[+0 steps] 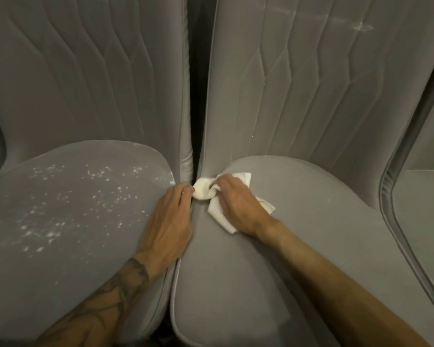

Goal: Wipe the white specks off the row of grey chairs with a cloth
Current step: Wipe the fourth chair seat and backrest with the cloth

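Observation:
Two grey padded chairs stand side by side. The left chair's seat (68, 246) carries several white specks (60, 221) across its middle and back. The right chair's seat (298, 221) looks plain grey. My right hand (238, 209) grips a crumpled white cloth (204, 191) at the back left corner of the right seat, by the gap between the chairs. My left hand (168, 221) lies with straight fingers on the right edge of the left seat, fingertips close to the cloth.
A dark gap (194, 108) runs between the two quilted backrests. Faint white smears (361, 27) mark the right backrest near its top. A third grey chair (424, 196) shows at the far right.

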The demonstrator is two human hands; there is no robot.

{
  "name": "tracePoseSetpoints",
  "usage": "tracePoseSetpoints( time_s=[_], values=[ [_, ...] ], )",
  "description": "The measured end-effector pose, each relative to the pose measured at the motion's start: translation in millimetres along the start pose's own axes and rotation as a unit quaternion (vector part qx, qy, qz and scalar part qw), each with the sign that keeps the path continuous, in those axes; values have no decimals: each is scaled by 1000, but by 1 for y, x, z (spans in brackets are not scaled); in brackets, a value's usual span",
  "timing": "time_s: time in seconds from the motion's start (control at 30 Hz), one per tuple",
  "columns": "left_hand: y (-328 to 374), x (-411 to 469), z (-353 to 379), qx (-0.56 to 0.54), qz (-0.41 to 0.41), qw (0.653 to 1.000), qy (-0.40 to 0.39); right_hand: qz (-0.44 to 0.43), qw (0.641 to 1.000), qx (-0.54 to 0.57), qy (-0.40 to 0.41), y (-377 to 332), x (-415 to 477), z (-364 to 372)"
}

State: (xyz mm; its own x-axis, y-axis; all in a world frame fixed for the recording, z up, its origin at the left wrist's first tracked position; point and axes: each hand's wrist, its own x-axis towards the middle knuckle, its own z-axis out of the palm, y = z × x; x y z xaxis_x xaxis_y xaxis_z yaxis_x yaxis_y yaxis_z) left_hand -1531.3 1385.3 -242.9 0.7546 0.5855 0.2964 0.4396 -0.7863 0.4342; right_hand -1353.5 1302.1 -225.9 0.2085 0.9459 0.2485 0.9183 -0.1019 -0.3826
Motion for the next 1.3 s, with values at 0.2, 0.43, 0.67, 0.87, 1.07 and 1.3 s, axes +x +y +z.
tracePoseSetpoints(
  time_s=[0.2, 0.43, 0.67, 0.87, 1.07, 1.3],
  values=[
    [-5, -1, 2, 21, 15, 1000, 13, -35, 999, 34, -20, -17, -19, 5],
    [-6, 0, 5, 77, 21, 997, 19, 126, 989, -5, 79, 58, -60, -45],
    [-4, 1, 8, 88, 9, 996, 0, 300, 939, -134, 100, 83, -76, -59],
    [0, 2, 6, 73, -5, 997, -21, 92, 995, -25, 2, 52, -72, -44],
    [4, 1, 5, 56, 8, 998, -3, 171, 983, -25, 66, 35, -54, -30],
    [2, -2, 3, 47, 21, 999, 9, 29, 999, 33, -13, -10, -15, -4]
  ],
)
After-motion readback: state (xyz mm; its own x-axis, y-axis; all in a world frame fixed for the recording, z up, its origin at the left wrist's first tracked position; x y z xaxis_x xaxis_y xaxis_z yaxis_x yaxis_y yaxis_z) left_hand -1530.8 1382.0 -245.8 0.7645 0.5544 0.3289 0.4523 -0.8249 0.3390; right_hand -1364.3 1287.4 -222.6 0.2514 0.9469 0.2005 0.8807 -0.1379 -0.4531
